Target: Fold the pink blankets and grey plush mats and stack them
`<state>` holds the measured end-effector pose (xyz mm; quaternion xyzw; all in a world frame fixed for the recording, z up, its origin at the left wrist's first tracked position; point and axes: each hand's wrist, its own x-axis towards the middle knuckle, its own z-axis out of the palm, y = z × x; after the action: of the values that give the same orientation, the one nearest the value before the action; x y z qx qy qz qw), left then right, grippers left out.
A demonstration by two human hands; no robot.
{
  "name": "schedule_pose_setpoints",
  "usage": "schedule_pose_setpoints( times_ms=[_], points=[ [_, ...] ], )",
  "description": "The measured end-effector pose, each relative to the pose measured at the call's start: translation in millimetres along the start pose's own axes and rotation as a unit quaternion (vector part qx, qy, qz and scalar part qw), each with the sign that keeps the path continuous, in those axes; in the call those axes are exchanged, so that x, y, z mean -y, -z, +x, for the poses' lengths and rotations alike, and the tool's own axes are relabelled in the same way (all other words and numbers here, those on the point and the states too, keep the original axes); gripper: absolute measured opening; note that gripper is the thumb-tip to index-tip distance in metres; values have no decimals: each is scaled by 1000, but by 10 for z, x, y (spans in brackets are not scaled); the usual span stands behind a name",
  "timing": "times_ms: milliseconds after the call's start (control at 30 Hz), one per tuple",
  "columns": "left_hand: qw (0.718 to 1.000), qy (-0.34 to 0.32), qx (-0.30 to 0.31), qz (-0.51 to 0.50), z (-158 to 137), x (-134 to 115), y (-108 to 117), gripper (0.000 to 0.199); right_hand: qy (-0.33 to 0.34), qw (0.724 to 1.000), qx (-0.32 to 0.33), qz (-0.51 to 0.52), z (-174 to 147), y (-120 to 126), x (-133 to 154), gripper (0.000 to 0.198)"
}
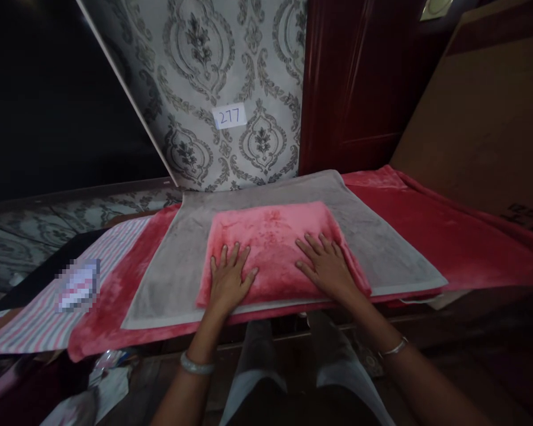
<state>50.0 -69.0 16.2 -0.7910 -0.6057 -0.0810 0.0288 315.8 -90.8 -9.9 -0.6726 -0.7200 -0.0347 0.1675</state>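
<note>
A folded pink plush blanket (270,254) lies in a neat rectangle before me. Beneath it a grey cloth (169,278) is spread out flat. My left hand (228,281) rests palm down on the blanket's left front part, fingers spread. On the right front part my right hand (328,266) also lies flat, its fingers apart. Neither hand grips anything. I see a bracelet on each wrist.
Red plush fabric (426,231) covers the surface under the grey cloth. A striped cloth (115,254) lies at the left, with a blurred-out item (77,287) on it. A large dark screen (62,100) stands back left; a cardboard box (484,118) stands at the right.
</note>
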Motion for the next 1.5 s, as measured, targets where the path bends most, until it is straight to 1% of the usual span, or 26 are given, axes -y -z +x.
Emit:
schedule_pose_setpoints(
  times_ms=[100,200,300,400,500,600,667,733,800,867,900,967,1033,1133,1200,1333,1500],
  points=[
    [1000,0,-1,-3,1,3,15,62,4,1000,-6,1,-7,27,29,59],
    [1000,-3,-5,-3,-15,-5,62,62,7,1000,8,-11,-22,90,43,58],
    [1000,-12,-17,6,-86,-16,112,60,5,999,8,-35,-96,150,-49,57],
    [998,-5,-49,26,-217,-18,84,57,-10,999,-24,-47,-261,132,-234,56],
    [996,10,-75,40,-329,1,-17,56,-10,998,-63,-29,-430,32,-408,56],
    [996,12,-82,41,-370,45,-82,55,-8,996,-91,-4,-510,-55,-505,54],
    [997,9,-77,30,-377,72,-56,55,-8,995,-95,0,-517,-52,-515,53],
    [998,8,-67,10,-394,56,25,54,-11,995,-101,-5,-512,13,-461,52],
    [997,0,-72,-4,-425,-38,119,55,-10,992,-125,-11,-509,111,-324,52],
    [995,-36,-94,-5,-462,-211,170,59,25,988,-152,-13,-513,183,-117,52],
    [992,-65,-104,-4,-480,-312,164,62,54,986,-156,-13,-516,192,-6,52],
    [987,-118,-111,-2,-510,-502,85,67,103,984,-146,-13,-527,142,184,52],
    [984,-139,-110,-2,-534,-625,-61,71,119,984,-132,-10,-547,27,284,51],
    [983,-141,-113,6,-557,-662,-275,75,123,984,-128,0,-593,-144,273,52],
    [982,-146,-116,15,-562,-634,-352,77,127,983,-133,7,-621,-200,227,52],
    [980,-157,-120,27,-554,-600,-372,77,130,981,-145,22,-631,-218,188,50],
    [980,-156,-122,28,-556,-626,-384,77,126,979,-154,35,-625,-254,226,50]
  ],
)
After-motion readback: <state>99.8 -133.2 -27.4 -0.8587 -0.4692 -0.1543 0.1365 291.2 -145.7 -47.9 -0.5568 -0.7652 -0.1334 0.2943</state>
